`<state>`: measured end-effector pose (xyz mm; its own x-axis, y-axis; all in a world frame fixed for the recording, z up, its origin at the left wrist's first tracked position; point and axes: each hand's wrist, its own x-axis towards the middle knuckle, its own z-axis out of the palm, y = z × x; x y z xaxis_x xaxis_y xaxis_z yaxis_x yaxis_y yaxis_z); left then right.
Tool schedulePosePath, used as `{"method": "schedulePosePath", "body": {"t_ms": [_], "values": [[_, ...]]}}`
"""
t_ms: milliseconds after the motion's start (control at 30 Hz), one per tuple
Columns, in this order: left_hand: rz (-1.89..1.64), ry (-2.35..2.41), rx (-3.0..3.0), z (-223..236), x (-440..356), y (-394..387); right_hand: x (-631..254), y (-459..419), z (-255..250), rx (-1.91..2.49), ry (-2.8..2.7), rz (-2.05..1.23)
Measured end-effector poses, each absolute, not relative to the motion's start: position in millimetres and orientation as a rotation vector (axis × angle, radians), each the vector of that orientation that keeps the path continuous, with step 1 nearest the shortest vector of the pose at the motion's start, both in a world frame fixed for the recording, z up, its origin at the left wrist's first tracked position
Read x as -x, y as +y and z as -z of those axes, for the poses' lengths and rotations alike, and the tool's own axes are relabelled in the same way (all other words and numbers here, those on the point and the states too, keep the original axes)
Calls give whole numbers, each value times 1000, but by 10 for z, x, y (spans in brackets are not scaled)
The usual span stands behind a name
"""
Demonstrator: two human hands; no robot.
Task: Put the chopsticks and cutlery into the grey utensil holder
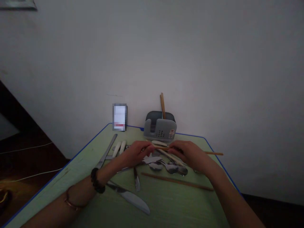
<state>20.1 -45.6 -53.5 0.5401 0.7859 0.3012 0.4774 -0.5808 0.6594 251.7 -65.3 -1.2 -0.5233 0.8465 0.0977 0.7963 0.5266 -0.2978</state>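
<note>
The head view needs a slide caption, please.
Left hand and right hand hold brown wooden chopstick(s) near silver metal spoons and a grey plastic caddy.

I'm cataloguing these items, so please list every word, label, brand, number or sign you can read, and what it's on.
No text can be read.
Sticker on the grey cutlery holder: too small and blurred.
Phone screen: pixelated, unreadable.

The single head-worn camera looks forward and down from above the near side of the pale green, blue-edged surface, facing the plain grey-white wall. It sits close, with the bare left hand and bare right hand below mid-frame.
</note>
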Motion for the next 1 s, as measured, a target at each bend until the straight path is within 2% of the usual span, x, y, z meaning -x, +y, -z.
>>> {"method": "schedulePosePath", "body": {"t_ms": [133, 333, 1000], "values": [[-489, 833, -2382, 99, -149, -263, -2535, -610, -197, 1423, -2517, -349], [-803, 1062, -2404, -331, -161, -158, -2512, -513, -475, 1374, -2371, -333], [-556, 1071, -2699, -208, -180, -161, -2488, -476, -373, 1377, -2429, -272]]}}
